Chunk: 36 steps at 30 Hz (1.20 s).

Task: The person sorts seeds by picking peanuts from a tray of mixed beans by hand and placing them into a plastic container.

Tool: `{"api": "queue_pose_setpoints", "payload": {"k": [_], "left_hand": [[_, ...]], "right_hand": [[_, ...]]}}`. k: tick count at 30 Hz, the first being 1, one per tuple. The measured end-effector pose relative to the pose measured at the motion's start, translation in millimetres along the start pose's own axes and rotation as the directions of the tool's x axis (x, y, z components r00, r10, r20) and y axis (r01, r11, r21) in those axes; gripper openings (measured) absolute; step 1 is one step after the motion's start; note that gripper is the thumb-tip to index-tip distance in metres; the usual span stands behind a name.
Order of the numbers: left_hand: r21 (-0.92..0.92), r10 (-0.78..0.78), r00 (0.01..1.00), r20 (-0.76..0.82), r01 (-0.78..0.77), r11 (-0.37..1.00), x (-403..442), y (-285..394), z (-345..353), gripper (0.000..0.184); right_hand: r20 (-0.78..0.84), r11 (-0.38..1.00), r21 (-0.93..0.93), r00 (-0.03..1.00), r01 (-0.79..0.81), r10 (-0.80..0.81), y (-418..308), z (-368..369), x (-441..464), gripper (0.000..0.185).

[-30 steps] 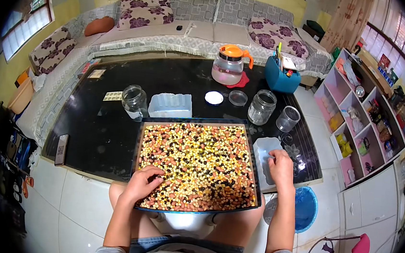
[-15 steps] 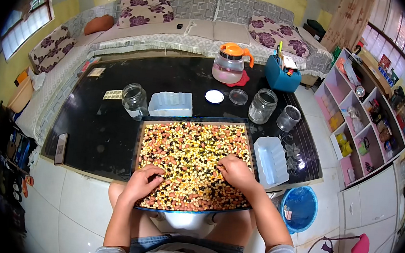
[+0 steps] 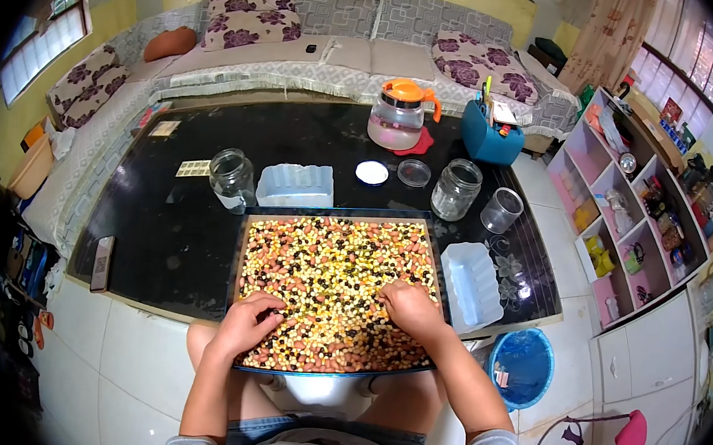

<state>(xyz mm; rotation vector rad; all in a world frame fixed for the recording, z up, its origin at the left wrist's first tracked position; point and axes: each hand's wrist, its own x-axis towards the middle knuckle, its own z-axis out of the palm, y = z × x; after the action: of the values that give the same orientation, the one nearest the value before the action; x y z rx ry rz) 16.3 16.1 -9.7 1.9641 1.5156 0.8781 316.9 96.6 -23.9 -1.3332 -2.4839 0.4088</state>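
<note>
A shallow rectangular tray (image 3: 233, 284) holds a mixed layer of peanuts, black beans and yellow and pale kernels (image 3: 333, 297). Over its left front corner is my left hand (image 3: 251, 323), fingers bent at the mix and thumb held apart, with nothing visible between them. My right hand (image 3: 413, 310) is on the right part of the mix, its fingers pinched together. Whatever lies between those fingertips is hidden. The tray's front edge is above my lap, and its back part rests on the black table (image 3: 168, 244).
Behind the tray stand a glass jar (image 3: 232, 179), a pale plastic container (image 3: 296, 186), another jar (image 3: 457, 189) and a clear cup (image 3: 502, 210). A second container (image 3: 471, 285) sits right of the tray. A blue bin (image 3: 522, 368) and a phone (image 3: 102, 264) flank the table.
The whole view has shifted slightly left. My right hand stays pinched at nearly the same spot in the mix; my left hand looks almost unchanged.
</note>
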Motion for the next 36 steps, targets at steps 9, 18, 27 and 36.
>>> {"api": "queue_pose_setpoints", "payload": {"k": [9,18,27,36], "left_hand": [[-0.006,-0.024,1.000,0.009,0.024,1.000,0.6,2.0,0.2,0.022],[0.010,-0.036,0.999,0.000,0.036,0.999,-0.4,5.4,-0.5,0.021],[0.011,-0.037,0.999,0.002,0.037,0.999,0.4,5.4,-0.3,0.021],[0.002,-0.041,0.999,0.001,0.041,0.999,-0.2,4.8,-0.5,0.020]], "right_hand": [[-0.445,0.994,0.043,0.889,-0.104,0.112,5.0,-77.6,-26.6,0.011],[-0.405,0.923,-0.004,0.844,-0.386,0.351,59.0,-89.3,-49.9,0.012],[-0.475,0.982,0.053,0.860,-0.181,0.184,21.2,-79.9,-40.0,0.019],[-0.220,0.993,-0.077,0.973,-0.088,0.069,14.7,-20.6,-16.5,0.023]]}}
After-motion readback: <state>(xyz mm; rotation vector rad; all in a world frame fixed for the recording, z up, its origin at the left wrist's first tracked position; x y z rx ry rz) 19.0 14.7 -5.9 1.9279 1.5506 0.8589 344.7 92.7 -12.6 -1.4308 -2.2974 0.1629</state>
